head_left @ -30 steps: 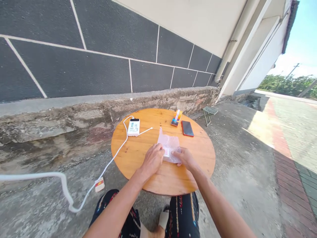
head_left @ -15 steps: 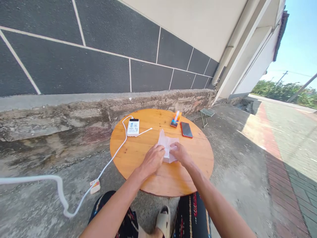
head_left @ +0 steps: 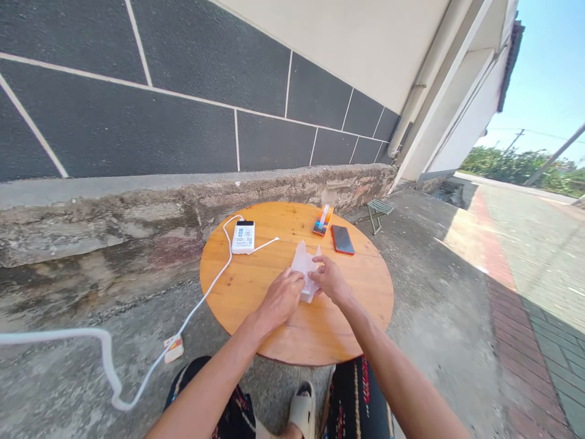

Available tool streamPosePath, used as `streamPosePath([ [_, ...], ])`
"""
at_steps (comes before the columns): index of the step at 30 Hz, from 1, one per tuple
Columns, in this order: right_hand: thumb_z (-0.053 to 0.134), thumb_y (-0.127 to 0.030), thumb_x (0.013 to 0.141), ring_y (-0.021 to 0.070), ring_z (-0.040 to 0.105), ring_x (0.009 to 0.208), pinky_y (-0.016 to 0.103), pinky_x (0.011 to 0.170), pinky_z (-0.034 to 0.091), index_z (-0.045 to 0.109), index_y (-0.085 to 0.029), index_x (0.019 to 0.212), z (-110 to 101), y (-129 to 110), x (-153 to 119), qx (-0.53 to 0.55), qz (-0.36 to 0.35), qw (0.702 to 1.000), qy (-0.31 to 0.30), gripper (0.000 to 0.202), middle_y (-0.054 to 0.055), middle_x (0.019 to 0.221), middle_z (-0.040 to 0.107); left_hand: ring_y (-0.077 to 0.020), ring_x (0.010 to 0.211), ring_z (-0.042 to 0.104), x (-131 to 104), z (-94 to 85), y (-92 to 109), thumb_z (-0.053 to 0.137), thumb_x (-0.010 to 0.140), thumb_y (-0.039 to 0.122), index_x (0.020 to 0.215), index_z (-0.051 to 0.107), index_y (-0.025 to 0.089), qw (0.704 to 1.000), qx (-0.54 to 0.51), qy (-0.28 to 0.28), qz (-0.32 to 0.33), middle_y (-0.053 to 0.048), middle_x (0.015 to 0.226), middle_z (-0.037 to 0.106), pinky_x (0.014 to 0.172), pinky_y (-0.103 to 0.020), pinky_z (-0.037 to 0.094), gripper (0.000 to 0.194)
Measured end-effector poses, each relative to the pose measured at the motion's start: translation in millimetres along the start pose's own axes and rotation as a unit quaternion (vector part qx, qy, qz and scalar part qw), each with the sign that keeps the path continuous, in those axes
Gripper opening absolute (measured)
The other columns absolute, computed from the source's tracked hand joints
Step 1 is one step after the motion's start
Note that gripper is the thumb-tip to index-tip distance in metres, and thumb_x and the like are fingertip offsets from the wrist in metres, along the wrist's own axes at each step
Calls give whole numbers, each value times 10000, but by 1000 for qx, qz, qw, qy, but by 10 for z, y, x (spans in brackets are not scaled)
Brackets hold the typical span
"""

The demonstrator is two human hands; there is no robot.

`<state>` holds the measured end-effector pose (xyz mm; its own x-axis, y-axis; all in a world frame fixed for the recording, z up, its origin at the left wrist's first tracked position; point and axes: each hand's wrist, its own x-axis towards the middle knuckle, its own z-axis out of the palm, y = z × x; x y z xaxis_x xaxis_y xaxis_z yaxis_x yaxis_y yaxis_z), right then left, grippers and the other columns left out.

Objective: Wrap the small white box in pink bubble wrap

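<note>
A thin, whitish, translucent wrapping sheet (head_left: pixel 304 263) lies creased on the round wooden table (head_left: pixel 256 332), its far corners sticking up. Along its left edge, my left hand (head_left: pixel 284 294) is closed, fingers bent together and pressing the sheet down. Thumb and index finger of my right hand (head_left: pixel 329 278) pinch the right side, which is raised and folded inward. Whether something lies inside the sheet is hidden by the folds and my fingers.
Beyond my right hand lie a red-edged phone (head_left: pixel 342 239) and an orange tape dispenser (head_left: pixel 323 219). At the back left sits a white power bank (head_left: pixel 244 236) with a white cable (head_left: pixel 211 286) running off the table. A folding stool (head_left: pixel 379 210) stands behind, near the wall.
My right hand has lifted the sheet's right side and folded it inward, so the sheet looks narrower. My left hand stays on the left edge. The view has shifted slightly.
</note>
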<state>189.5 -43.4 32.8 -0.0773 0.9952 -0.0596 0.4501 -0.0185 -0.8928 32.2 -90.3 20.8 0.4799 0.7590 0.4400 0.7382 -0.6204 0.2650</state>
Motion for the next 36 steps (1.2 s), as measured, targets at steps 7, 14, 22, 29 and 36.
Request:
streamPosePath([
  [7, 620, 5, 655, 96, 522, 355, 200, 406, 424, 511, -187, 1095, 14, -263, 54, -111, 1, 994, -7, 493, -96, 549, 527, -200, 936, 493, -44, 34, -27, 395, 873, 65, 865, 654, 180, 999, -41, 23, -3, -63, 956, 631, 839, -330, 446, 283],
  [14, 601, -62, 736, 141, 576, 370, 210, 387, 453, 467, -175, 1122, 48, -267, 110, -108, 49, 993, -16, 423, -101, 473, 530, -202, 953, 498, -64, 14, -37, 396, 884, 79, 935, 662, 181, 998, -65, 25, 4, -62, 980, 639, 852, -325, 448, 289],
  [22, 556, -65, 768, 157, 604, 429, 245, 427, 502, 456, -114, 1206, 84, -349, 31, -94, 52, 994, -18, 452, -47, 494, 575, -202, 975, 500, -84, 17, -39, 385, 896, 97, 999, 652, 189, 997, -65, 33, -1, -60, 1033, 611, 862, -323, 446, 301],
  [29, 408, -26, 780, 146, 673, 726, 286, 704, 559, 385, -87, 1327, 6, -288, -309, -71, -23, 997, -33, 551, 98, 944, 703, -181, 952, 494, -139, 63, -55, 394, 890, 105, 1045, 659, 231, 994, -93, 53, -30, -51, 975, 546, 820, -291, 455, 331],
  [36, 419, -76, 796, 208, 639, 968, 381, 911, 470, 345, -112, 1393, 18, -86, -411, -180, -175, 968, -20, 603, 113, 1062, 697, -181, 937, 515, -112, 102, -54, 413, 854, 63, 910, 681, 205, 988, -130, 79, -30, -47, 936, 586, 833, -298, 451, 308],
])
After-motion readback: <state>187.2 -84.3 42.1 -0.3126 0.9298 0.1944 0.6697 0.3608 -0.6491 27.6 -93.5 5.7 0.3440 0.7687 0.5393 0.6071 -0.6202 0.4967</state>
